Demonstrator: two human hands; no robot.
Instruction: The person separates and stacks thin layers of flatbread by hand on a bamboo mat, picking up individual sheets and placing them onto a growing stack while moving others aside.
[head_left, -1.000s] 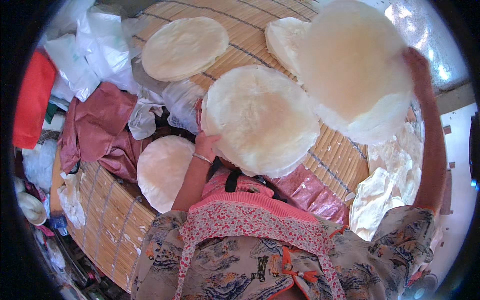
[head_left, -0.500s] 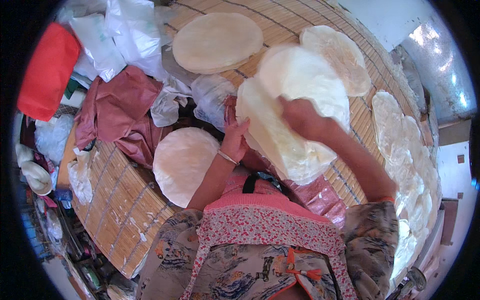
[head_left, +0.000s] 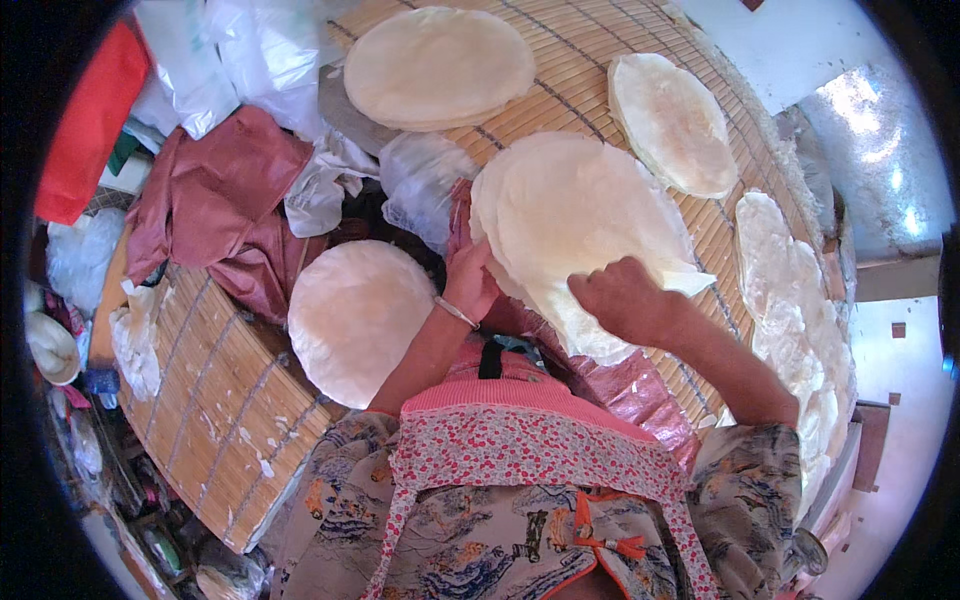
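A stack of thin, round, pale sheets (head_left: 570,200), much like thin flatbreads, lies before me, tilted toward my body. My right hand (head_left: 625,300) is closed on the near part of the top sheet, knuckles up. Around it the sheet is creased, and one corner is drawn to a point on the right. At the stack's left edge is my left hand (head_left: 472,283), a bangle on its wrist; its fingers are mostly hidden at the sheets' edge. Left of that wrist rests another round pale sheet or pile (head_left: 360,322).
Slatted bamboo mat (head_left: 560,45) covers the work surface. On it lie a round pile (head_left: 440,68) at the far side, a smaller pile (head_left: 675,125) and overlapping sheets (head_left: 790,320) at right. Dark-red cloth (head_left: 225,190), white plastic bags (head_left: 265,60) and a bamboo-slat board (head_left: 205,400) occupy the left.
My right hand has come down toward me, and the folded-over sheets now lie flatter and fanned out. My left hand has stayed near the stack's left edge. The view has shifted slightly.
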